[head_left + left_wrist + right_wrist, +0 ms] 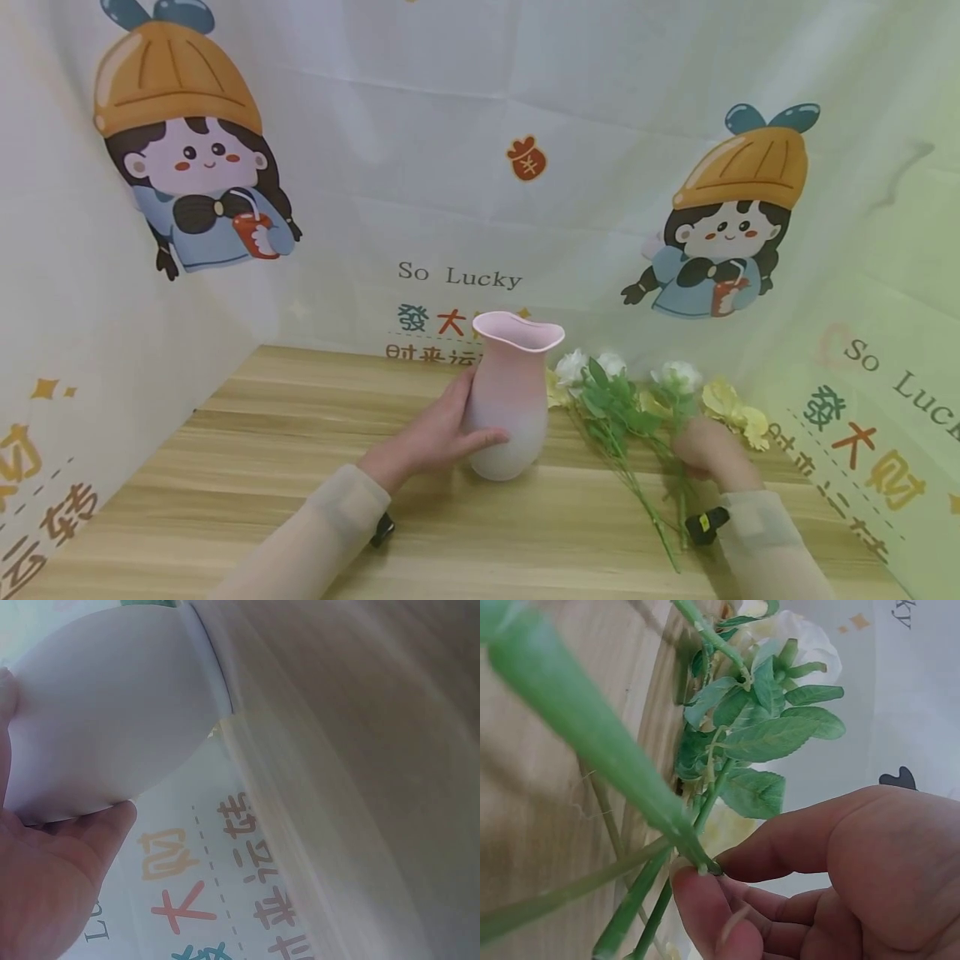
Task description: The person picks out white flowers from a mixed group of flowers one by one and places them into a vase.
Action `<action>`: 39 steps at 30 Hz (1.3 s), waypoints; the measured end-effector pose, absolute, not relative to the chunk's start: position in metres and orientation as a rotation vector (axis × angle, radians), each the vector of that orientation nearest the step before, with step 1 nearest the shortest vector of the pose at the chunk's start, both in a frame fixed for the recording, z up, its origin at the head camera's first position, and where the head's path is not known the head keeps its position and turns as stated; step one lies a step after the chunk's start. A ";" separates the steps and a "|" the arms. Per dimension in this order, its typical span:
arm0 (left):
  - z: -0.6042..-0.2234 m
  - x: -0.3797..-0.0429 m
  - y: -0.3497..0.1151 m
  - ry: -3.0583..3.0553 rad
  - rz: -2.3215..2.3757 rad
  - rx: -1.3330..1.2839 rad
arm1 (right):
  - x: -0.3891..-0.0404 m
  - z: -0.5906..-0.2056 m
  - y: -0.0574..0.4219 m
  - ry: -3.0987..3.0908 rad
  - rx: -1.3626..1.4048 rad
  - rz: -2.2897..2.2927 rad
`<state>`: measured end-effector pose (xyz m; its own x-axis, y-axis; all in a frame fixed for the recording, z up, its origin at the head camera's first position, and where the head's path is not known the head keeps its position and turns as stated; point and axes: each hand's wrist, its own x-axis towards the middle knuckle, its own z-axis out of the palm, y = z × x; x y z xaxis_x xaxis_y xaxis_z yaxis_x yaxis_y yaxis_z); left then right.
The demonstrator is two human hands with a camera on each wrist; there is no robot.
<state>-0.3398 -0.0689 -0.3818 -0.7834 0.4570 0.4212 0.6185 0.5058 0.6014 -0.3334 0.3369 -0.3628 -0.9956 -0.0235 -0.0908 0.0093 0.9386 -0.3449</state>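
A vase (513,392), pink at its wavy rim and white lower down, stands upright on the wooden table. My left hand (431,437) grips its left side, thumb across the front. The left wrist view shows the vase's pale rounded body (120,705) close up, with fingers curving along it. To the right, my right hand (716,450) pinches a green stem (592,735) between thumb and forefinger. White artificial roses (678,377) and yellow flowers (722,400) lie around that hand, their green stems pointing toward me. Green leaves (769,739) show beyond the fingers in the right wrist view.
The wooden table (247,467) ends at the back against a white printed cloth (420,167), which also hangs along both sides. Several flower stems (637,492) cross each other between the vase and my right wrist.
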 end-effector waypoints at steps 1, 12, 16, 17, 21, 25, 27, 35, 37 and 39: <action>-0.382 -0.340 -0.069 -2.540 -1.142 -0.919 | -0.333 -0.362 0.337 3.004 -0.010 -0.550; -0.381 -0.340 -0.069 -2.556 -1.149 -0.904 | -0.326 -0.355 0.331 3.018 -0.024 -0.629; -0.382 -0.340 -0.069 -2.553 -1.150 -0.902 | -0.325 -0.354 0.330 3.034 -0.030 -0.609; -0.382 -0.340 -0.069 -2.551 -1.146 -0.903 | -0.325 -0.353 0.330 3.038 -0.029 -0.610; -0.383 -0.341 -0.069 -2.541 -1.133 -0.902 | -0.324 -0.351 0.329 3.030 -0.006 -0.644; -0.383 -0.340 -0.069 -2.546 -1.133 -0.902 | -0.324 -0.349 0.329 3.019 0.015 -0.656; -0.382 -0.340 -0.069 -2.551 -1.138 -0.901 | -0.324 -0.349 0.329 3.019 0.016 -0.657; -0.381 -0.338 -0.069 -2.550 -1.140 -0.919 | -0.326 -0.348 0.328 3.056 -0.022 -0.621; -0.380 -0.338 -0.069 -2.549 -1.145 -0.922 | -0.326 -0.346 0.327 3.058 -0.016 -0.608; -0.380 -0.338 -0.069 -2.553 -1.142 -0.919 | -0.325 -0.343 0.326 3.062 -0.016 -0.599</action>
